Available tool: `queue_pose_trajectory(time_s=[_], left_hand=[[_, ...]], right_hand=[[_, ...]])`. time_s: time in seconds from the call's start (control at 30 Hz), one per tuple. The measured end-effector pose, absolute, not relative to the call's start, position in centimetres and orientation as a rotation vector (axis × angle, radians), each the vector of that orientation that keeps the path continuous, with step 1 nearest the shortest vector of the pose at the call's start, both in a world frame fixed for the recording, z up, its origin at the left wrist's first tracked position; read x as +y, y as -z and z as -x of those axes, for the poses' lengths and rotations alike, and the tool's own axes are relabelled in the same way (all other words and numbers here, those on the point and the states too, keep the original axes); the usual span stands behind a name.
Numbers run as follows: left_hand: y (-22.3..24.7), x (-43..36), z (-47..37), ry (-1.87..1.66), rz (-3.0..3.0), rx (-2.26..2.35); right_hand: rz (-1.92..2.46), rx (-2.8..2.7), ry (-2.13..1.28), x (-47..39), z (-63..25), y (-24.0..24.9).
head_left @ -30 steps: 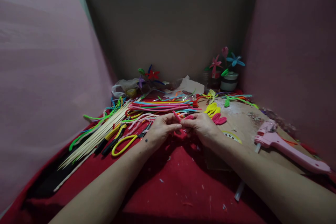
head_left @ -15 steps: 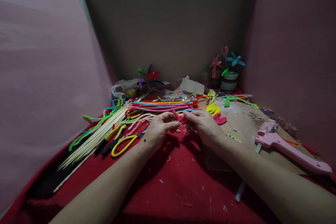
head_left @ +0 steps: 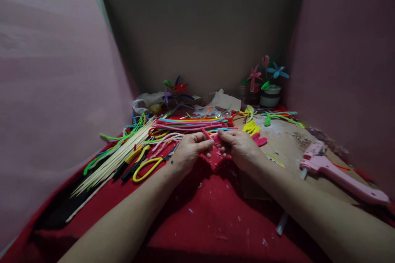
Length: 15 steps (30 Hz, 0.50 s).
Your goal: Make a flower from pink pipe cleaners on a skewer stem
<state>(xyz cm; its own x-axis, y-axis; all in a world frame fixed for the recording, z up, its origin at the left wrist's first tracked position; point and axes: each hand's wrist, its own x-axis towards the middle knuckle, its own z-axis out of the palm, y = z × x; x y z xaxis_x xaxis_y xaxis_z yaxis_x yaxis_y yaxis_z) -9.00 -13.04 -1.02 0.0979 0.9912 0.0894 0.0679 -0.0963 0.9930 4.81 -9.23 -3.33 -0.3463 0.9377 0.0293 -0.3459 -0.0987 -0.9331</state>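
Both my hands meet over the red cloth (head_left: 212, 213). Between their fingertips is a pink pipe cleaner (head_left: 206, 133), with one end sticking up toward the left. My left hand (head_left: 193, 150) pinches it from the left, thumb and fingers closed. From the right, my right hand (head_left: 237, 146) grips the same piece, its fingers curled and pressed together. Part of the piece is hidden by the fingertips. Just behind lies a bundle of coloured pipe cleaners (head_left: 191, 125). Yellow petal shapes (head_left: 251, 127) and pink petal shapes (head_left: 259, 140) lie beyond my right hand.
Yellow-handled scissors (head_left: 148, 170), pliers (head_left: 135, 164) and thin wooden sticks (head_left: 120, 156) lie left. On the right, a pink glue gun (head_left: 339, 172) rests on cardboard (head_left: 284, 148). Pipe-cleaner flowers (head_left: 277, 70) stand at the back near a jar (head_left: 270, 96).
The fingers of both hands have shifted slightly around the pink piece, and my right fingers are more curled. The whole view has moved a little.
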Motion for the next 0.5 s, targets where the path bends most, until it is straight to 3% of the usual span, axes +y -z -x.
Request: queue_pose_trajectory(time_s=[0.5], left_hand=[[1.31,-12.88,9.19,-1.209,-1.378,1.204]], right_hand=[[0.819,-1.189,-1.363,-9.20,-5.03,3.25]])
